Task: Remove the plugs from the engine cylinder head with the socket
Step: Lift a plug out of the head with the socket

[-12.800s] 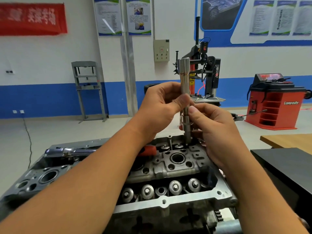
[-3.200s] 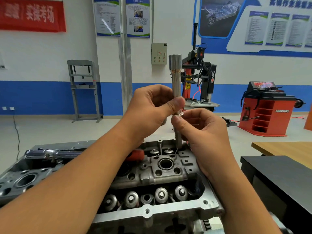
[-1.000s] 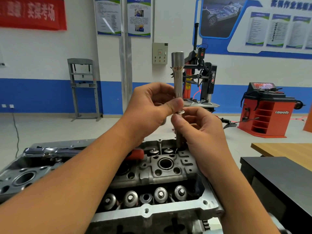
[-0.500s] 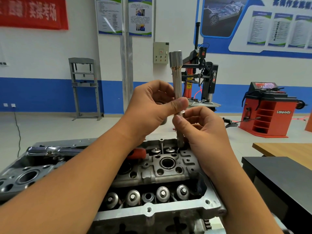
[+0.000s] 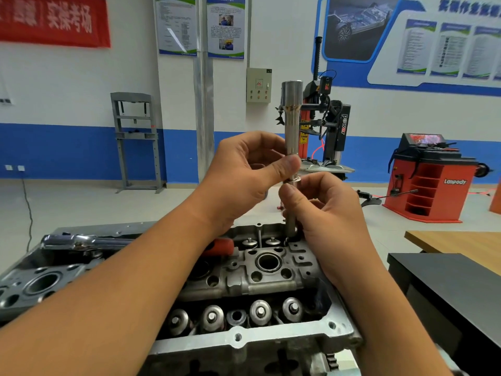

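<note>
A long silver socket (image 5: 292,115) stands upright, its lower end in a hole at the far right of the grey engine cylinder head (image 5: 271,267). My left hand (image 5: 244,175) pinches the socket's shaft with thumb and fingers at mid height. Just below, my right hand (image 5: 322,210) pinches the shaft with its fingertips under a small collar. The plug itself is hidden inside the hole. Several valve spring caps (image 5: 260,312) line the head's near side.
A ratchet wrench with a red grip (image 5: 89,241) lies across the far left of the head. A black bench (image 5: 455,291) and a wooden table (image 5: 461,242) stand at right. A red machine (image 5: 431,180) and a tyre changer (image 5: 330,126) stand on the floor behind.
Both hands stay on the upright socket in the same hole; the fingers have shifted slightly around the shaft. The view has drifted a little.
</note>
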{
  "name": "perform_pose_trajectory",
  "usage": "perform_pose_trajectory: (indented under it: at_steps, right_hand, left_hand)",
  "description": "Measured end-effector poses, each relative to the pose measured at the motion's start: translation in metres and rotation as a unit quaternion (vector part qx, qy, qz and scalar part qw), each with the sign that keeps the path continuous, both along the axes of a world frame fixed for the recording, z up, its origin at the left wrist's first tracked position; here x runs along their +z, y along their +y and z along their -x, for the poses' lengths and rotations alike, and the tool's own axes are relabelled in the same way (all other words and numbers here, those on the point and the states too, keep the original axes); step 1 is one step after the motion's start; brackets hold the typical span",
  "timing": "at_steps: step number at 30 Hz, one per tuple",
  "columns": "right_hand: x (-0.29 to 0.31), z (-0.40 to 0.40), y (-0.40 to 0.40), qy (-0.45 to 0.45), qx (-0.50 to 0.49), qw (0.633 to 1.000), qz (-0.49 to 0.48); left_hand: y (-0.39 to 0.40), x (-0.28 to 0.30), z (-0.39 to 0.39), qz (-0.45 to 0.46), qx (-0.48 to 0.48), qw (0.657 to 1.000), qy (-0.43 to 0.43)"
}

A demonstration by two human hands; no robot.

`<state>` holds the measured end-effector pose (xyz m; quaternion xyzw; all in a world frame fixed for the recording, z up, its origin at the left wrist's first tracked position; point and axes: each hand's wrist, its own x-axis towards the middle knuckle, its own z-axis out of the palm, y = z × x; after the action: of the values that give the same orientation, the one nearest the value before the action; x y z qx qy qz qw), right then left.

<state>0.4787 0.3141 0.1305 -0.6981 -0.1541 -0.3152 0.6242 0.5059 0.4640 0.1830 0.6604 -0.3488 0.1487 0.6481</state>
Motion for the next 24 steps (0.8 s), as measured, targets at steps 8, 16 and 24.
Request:
perform_pose_trajectory:
  at_steps: [8, 16, 24]
  right_hand:
    - [0.0016, 0.0027, 0.0022, -0.006, 0.015, 1.000, -0.013]
    - [0.0002, -0.0010, 0.0023, -0.016, 0.000, 1.000, 0.008]
    - [0.0010, 0.0011, 0.0014, -0.003, -0.004, 1.000, -0.009]
  left_hand:
    - [-0.0017, -0.0005, -0.0010, -0.009, 0.000, 1.000, -0.018]
    - [-0.0015, 0.0000, 0.0023, -0.043, -0.017, 0.999, 0.005]
    - [-0.0009, -0.0001, 0.0006, -0.030, 0.000, 0.999, -0.013]
